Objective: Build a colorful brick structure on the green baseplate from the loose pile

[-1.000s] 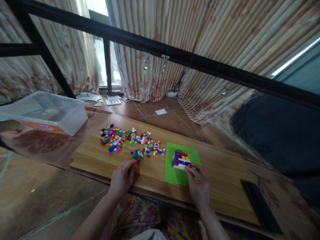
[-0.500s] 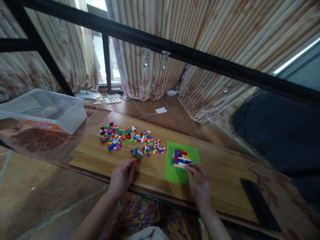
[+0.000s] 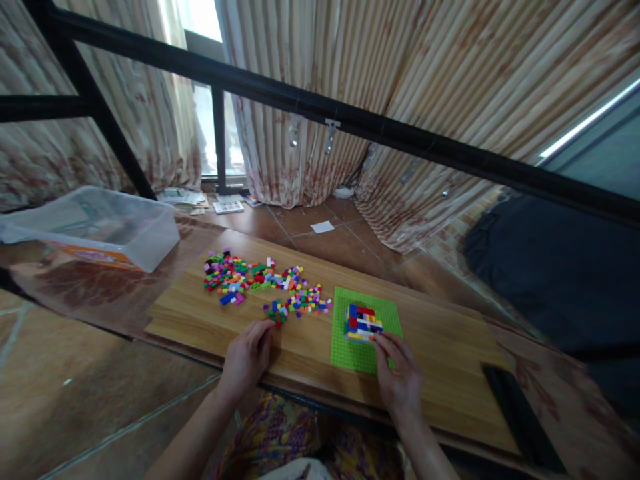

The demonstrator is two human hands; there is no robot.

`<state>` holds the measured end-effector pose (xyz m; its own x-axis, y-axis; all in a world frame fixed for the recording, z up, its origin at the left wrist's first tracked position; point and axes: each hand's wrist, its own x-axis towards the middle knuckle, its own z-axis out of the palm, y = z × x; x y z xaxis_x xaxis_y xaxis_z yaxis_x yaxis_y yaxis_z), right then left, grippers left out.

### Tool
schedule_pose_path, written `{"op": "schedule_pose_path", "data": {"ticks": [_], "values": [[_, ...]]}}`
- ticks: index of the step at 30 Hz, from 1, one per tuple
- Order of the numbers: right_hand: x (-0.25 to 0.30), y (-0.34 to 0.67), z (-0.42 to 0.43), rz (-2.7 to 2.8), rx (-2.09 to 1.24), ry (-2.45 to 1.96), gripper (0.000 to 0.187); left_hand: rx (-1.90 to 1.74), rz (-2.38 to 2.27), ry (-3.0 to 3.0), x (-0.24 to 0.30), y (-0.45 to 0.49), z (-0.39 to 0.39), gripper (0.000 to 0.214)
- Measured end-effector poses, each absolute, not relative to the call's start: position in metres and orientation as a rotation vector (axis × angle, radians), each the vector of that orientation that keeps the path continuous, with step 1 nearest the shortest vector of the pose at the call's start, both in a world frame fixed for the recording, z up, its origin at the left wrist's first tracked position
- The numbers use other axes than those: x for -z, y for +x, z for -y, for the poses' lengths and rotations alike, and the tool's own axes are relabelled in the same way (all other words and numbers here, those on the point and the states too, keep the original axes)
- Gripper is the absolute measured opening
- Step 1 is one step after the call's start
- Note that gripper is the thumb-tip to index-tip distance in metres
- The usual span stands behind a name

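A small block of stacked toy bricks point(image 3: 363, 321), in red, blue, white and yellow, sits on a green studded baseplate point(image 3: 345, 357). My right hand point(image 3: 399, 367) reaches over the plate's near right part, its thumb and fingers pinched on a toy brick at the block's near right corner. The brick itself is mostly covered by the fingertips. To the left, my left hand point(image 3: 246, 357) rests at the board's near side with fingers pinched together. Its fingertips touch the edge of a little cluster of loose bricks point(image 3: 277, 311); whatever they hold is hidden.
Many loose coloured bricks point(image 3: 227, 273) spread over the wooden board point(image 3: 310, 347). A clear plastic bin point(image 3: 150, 233) with an orange label stands at left. At right lies a dark flat strip point(image 3: 523, 417). A black metal bar point(image 3: 380, 130) crosses in front of the curtains point(image 3: 300, 160).
The whole view has shifted slightly downward in the picture. The right fingers have moved slightly at the block's corner; the left hand stays by the cluster.
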<state>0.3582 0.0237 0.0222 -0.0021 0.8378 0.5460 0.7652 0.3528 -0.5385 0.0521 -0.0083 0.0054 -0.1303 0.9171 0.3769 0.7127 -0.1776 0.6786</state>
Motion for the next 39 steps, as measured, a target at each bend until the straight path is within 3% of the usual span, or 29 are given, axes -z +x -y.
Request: {"op": "schedule_pose_path", "data": {"ticks": [8,17,28,39], "values": [[-0.036,0.297,-0.013,1.904,-0.258,-1.369,0.024,-1.199,-1.836,1.889,-0.010,0.054,0.009,0.020],[-0.032,0.244,-0.060,2.135,-0.264,-1.407,0.028,-1.199,-1.830,1.877,-0.007,0.053,0.009,0.019],[-0.016,0.241,-0.069,2.207,-0.274,-1.425,0.023,-1.214,-1.840,1.882,-0.008,0.054,0.009,0.019],[-0.031,0.279,-0.009,1.953,-0.490,-1.367,0.021,-1.229,-1.839,1.914,-0.006,0.053,0.008,0.019]]}}
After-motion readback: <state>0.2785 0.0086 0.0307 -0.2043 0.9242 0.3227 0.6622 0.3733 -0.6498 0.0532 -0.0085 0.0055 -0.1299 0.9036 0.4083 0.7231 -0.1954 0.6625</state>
